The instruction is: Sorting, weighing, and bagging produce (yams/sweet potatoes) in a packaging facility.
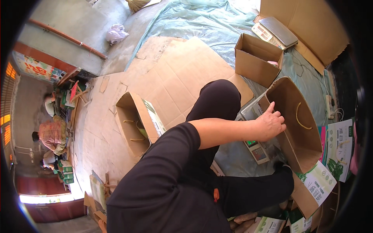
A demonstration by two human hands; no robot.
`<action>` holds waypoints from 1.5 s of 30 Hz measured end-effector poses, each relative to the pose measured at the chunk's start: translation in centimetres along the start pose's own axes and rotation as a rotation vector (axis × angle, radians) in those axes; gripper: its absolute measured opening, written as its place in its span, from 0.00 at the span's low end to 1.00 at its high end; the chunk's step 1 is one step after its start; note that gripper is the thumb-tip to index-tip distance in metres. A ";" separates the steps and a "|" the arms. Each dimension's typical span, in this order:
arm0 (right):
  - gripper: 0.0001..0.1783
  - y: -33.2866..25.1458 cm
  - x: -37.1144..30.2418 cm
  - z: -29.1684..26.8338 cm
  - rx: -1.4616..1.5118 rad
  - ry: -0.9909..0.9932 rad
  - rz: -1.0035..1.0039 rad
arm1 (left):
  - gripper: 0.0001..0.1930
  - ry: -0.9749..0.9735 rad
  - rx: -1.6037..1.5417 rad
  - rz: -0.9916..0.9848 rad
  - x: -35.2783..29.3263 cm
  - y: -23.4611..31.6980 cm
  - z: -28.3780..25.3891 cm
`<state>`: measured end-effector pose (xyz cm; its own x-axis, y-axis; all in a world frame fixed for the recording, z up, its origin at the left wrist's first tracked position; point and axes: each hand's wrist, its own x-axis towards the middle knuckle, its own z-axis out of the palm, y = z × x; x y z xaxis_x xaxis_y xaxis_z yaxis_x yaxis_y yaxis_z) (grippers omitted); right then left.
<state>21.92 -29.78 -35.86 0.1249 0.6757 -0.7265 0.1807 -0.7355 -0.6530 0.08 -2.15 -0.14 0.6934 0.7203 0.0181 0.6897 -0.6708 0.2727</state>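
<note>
My left hand (pixel 270 123) reaches across to the right, its curled fingers over the near rim of a tall open cardboard box (pixel 307 139). A yellow cord handle (pixel 302 118) loops on that box's inner wall, and a printed white-and-green flap or panel (pixel 316 184) shows at its lower end. Under my wrist sits a digital scale (pixel 257 152) with a lit green display, partly covered by my forearm. Whether the box touches the scale is hidden. My right hand does not show.
Another open carton (pixel 132 124) with cord handles stands left of my raised knee. Beyond are a brown box (pixel 256 64) and a second scale (pixel 278 33). Flattened cardboard (pixel 175 73) and blue plastic sheeting (pixel 194 19) cover the floor. People (pixel 52 134) work at far left.
</note>
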 end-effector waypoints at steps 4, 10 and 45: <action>0.15 0.5 -0.5 -1.0 -0.023 0.029 -0.017 | 0.19 0.035 -0.015 -0.001 0.1 -0.1 0.5; 0.15 1.1 -1.4 -1.8 -0.045 0.062 -0.046 | 0.21 -0.016 -0.032 -0.013 0.0 0.0 -0.3; 0.15 0.4 -12.6 -10.8 -0.301 0.309 -0.194 | 0.16 -0.011 0.051 0.017 -0.3 -0.1 -0.1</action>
<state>30.98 -38.01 -24.65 0.3371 0.8161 -0.4695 0.4987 -0.5777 -0.6462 -0.24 -2.25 -0.07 0.7072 0.7069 0.0121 0.6873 -0.6914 0.2228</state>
